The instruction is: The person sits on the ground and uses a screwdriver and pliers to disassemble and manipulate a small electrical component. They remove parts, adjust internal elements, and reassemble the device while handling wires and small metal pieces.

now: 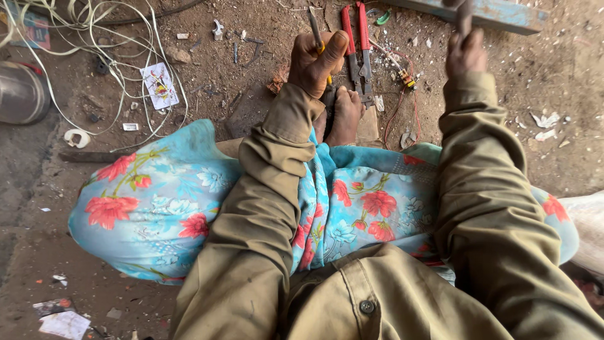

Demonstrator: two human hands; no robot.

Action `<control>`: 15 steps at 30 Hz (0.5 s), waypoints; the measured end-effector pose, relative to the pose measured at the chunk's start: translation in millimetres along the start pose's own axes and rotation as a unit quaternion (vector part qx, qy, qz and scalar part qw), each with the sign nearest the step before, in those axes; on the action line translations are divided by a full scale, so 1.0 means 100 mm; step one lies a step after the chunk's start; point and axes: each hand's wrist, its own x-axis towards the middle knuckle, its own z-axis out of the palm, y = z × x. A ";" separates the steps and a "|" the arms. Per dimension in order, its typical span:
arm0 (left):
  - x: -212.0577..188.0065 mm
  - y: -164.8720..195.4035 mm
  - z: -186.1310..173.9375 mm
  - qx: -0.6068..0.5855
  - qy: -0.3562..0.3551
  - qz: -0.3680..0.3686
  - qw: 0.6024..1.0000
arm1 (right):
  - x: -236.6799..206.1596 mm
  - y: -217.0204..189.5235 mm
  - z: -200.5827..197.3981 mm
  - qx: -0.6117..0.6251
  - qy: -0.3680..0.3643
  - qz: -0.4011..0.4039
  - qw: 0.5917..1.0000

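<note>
My left hand [316, 62] is closed around a screwdriver [316, 28] with a yellow handle, its metal shaft pointing away from me over the dirt ground. My right hand [466, 53] is raised at the upper right, gripping a dark tool handle [464, 16] that runs out of the top of the view. My bare feet [343, 113] sit just below the left hand, pressed on a small flat piece. Red-handled pliers [357, 47] lie on the ground between the two hands, beside a tangle of thin red wire [402, 94].
White cables [94, 44] loop across the upper left near a playing card [160, 85]. A metal pot [22, 91] sits at the left edge. A blue painted bar [503, 14] lies along the top right. Scraps and paper litter the dirt.
</note>
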 end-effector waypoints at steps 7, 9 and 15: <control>-0.03 -0.05 0.06 -0.017 -0.016 0.048 0.999 | -0.09 0.61 -1.28 0.393 0.049 0.238 0.887; -0.04 -0.05 0.06 -0.008 -0.016 0.040 0.999 | -0.23 0.70 -1.85 0.440 0.079 0.226 0.865; -0.03 -0.03 0.09 0.020 -0.021 0.064 0.998 | -0.57 0.40 -2.91 0.536 0.102 0.099 0.832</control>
